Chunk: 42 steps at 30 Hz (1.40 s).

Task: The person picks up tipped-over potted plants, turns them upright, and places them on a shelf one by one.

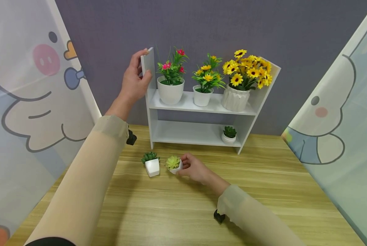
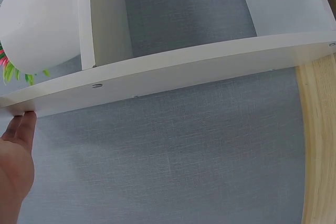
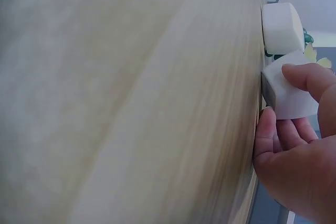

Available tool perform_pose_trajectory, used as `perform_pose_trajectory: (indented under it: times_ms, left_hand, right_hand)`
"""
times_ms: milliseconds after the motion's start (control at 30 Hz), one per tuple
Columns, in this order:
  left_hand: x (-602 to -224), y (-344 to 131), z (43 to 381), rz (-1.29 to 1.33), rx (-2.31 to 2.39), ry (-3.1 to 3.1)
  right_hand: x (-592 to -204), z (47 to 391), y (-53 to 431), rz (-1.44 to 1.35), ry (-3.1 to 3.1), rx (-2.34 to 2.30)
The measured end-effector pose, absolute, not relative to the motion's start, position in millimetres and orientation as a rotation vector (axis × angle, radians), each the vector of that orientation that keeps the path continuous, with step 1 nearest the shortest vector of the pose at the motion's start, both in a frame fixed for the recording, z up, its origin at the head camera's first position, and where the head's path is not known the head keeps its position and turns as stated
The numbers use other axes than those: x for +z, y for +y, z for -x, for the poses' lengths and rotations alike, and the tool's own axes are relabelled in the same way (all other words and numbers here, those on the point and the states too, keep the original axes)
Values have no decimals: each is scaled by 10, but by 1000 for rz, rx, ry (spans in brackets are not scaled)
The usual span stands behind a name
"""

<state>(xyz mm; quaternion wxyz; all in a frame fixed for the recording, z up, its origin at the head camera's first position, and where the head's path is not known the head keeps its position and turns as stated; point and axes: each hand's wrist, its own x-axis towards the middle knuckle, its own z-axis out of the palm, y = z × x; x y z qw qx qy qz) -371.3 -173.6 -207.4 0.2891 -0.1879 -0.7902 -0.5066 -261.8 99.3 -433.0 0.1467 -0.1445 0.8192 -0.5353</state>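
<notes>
My left hand [image 1: 135,77] grips the upper left side panel of a white two-tier shelf [image 1: 199,133], thumb at the panel's front edge. In the left wrist view, fingers of that hand [image 2: 18,156] touch the panel's outer face. Down on the table, my right hand [image 1: 197,169] holds a small white pot with a light green succulent [image 1: 173,162], tilted with the plant facing left. The right wrist view shows thumb and fingers around this white pot [image 3: 291,90]. Just left of it, a dark green succulent in a white pot [image 1: 152,167] lies tipped over.
The upper tier carries a pink-flowered plant [image 1: 171,92], a smaller yellow-flowered plant [image 1: 202,97] and a sunflower-like bouquet in a ribbed pot [image 1: 235,99]. A small succulent [image 1: 229,136] stands at the lower tier's right end. Behind is a grey wall [image 1: 202,24]; printed curtains flank the wooden table [image 1: 159,212].
</notes>
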Motion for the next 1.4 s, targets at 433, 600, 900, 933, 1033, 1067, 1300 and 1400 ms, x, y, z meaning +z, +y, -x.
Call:
perform_pose_trajectory:
  times_ms: [433, 600, 900, 933, 1033, 1067, 1300, 1400]
  left_hand:
    - [-2078, -1746, 3715, 518, -1356, -2098]
    - [-2071, -1739, 3717, 512, -1359, -2103]
    - [-2064, -1734, 3739, 500, -1364, -2105]
    - [-2065, -1733, 3740, 500, -1365, -2104]
    - [-2067, -1732, 3739, 503, -1363, -2101]
    - [-2067, -1732, 3739, 506, -1361, -2100]
    - [-2068, -1731, 3725, 508, -1355, -2103]
    - [-2066, -1735, 3723, 508, -1358, -2103]
  right_hand:
    - [-4346, 2655, 1014, 457, 2271, -1553]
    - [-4348, 2660, 1017, 430, 2281, -1536]
    - [-4361, 2674, 1025, 405, 2310, -1501]
    - [-4361, 2674, 1025, 402, 2312, -1498]
    - [-4363, 2674, 1024, 397, 2323, -1490]
    - [-4365, 2673, 1025, 396, 2327, -1488]
    - [-4361, 2662, 1035, 394, 2317, -1491]
    - [-4364, 2660, 1042, 394, 2292, -1510]
